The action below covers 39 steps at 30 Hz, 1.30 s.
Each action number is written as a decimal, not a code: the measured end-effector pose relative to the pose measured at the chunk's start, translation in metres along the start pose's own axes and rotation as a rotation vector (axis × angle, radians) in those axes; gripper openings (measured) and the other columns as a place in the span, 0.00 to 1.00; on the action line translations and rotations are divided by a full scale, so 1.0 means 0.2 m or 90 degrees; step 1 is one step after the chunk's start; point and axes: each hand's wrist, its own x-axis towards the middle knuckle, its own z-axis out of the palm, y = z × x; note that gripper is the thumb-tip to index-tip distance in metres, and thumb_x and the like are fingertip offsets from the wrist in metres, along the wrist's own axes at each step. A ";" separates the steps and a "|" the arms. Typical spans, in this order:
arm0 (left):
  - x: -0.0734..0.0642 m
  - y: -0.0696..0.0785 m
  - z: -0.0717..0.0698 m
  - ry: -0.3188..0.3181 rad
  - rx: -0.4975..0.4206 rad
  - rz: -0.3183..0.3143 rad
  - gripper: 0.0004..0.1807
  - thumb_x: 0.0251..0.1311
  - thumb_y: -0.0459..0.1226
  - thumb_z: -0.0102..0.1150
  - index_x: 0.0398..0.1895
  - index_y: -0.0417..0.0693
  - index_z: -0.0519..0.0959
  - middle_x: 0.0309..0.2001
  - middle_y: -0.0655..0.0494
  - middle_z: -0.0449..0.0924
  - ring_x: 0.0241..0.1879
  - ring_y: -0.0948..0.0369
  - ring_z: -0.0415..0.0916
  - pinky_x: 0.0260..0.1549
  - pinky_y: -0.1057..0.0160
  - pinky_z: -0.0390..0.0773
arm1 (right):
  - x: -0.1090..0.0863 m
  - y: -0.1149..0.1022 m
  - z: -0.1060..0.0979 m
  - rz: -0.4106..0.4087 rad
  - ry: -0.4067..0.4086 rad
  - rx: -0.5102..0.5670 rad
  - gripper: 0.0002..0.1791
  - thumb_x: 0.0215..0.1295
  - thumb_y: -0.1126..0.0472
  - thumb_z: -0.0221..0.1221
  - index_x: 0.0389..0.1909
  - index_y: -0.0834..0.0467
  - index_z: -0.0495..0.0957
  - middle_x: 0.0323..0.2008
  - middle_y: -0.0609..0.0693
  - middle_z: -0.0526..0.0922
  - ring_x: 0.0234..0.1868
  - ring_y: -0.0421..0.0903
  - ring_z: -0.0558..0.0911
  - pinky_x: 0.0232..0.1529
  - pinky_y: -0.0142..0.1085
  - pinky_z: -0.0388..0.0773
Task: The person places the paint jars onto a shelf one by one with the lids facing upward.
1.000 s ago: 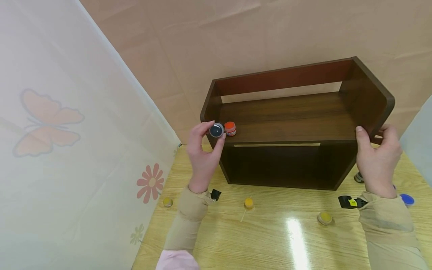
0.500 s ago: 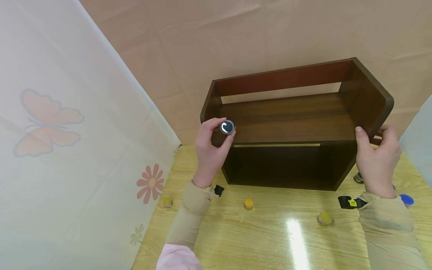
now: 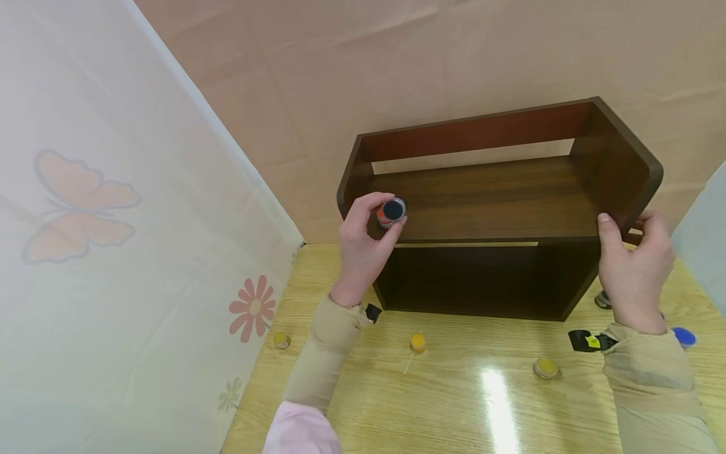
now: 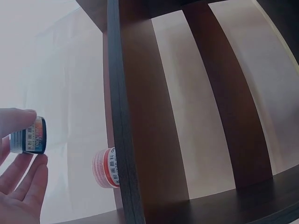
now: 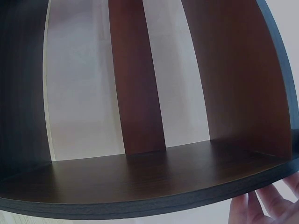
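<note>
My left hand pinches a small paint jar with a dark blue-black lid between thumb and fingers, over the left end of the upper board of a dark brown wooden shelf unit. Just below it in the head view, partly hidden, a red paint jar stands on that board. The left wrist view shows the dark jar apart from the red one. My right hand grips the unit's right side panel, thumb on the board's front edge and fingers around the outside.
On the light wood table lie an orange-yellow jar with a thin stick beside it and yellow jars at left and right. A dark jar and a blue lid are near my right wrist. Fabric walls stand behind and beside.
My left hand has moved right with the dark jar, from beside the red jar to over it. The red jar, shelf unit and right hand look unmoved.
</note>
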 end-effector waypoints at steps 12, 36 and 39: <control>0.02 -0.02 0.04 -0.078 0.062 -0.036 0.22 0.59 0.29 0.72 0.58 0.40 0.80 0.50 0.47 0.84 0.45 0.54 0.81 0.43 0.57 0.82 | 0.00 0.00 0.00 0.003 -0.006 -0.006 0.10 0.70 0.52 0.61 0.49 0.46 0.78 0.41 0.29 0.72 0.37 0.26 0.71 0.39 0.26 0.64; 0.04 -0.03 0.10 -0.206 0.111 -0.052 0.24 0.61 0.30 0.71 0.61 0.38 0.78 0.55 0.47 0.80 0.46 0.52 0.74 0.45 0.68 0.72 | 0.00 0.01 0.00 -0.010 -0.001 0.003 0.09 0.70 0.53 0.62 0.49 0.45 0.79 0.41 0.29 0.73 0.38 0.26 0.72 0.41 0.26 0.64; 0.04 -0.03 0.11 -0.221 0.108 -0.055 0.24 0.60 0.29 0.71 0.60 0.38 0.78 0.55 0.47 0.79 0.54 0.54 0.75 0.57 0.69 0.70 | 0.00 0.01 0.00 -0.008 0.000 0.004 0.08 0.70 0.53 0.62 0.47 0.43 0.78 0.41 0.31 0.73 0.38 0.27 0.72 0.41 0.26 0.64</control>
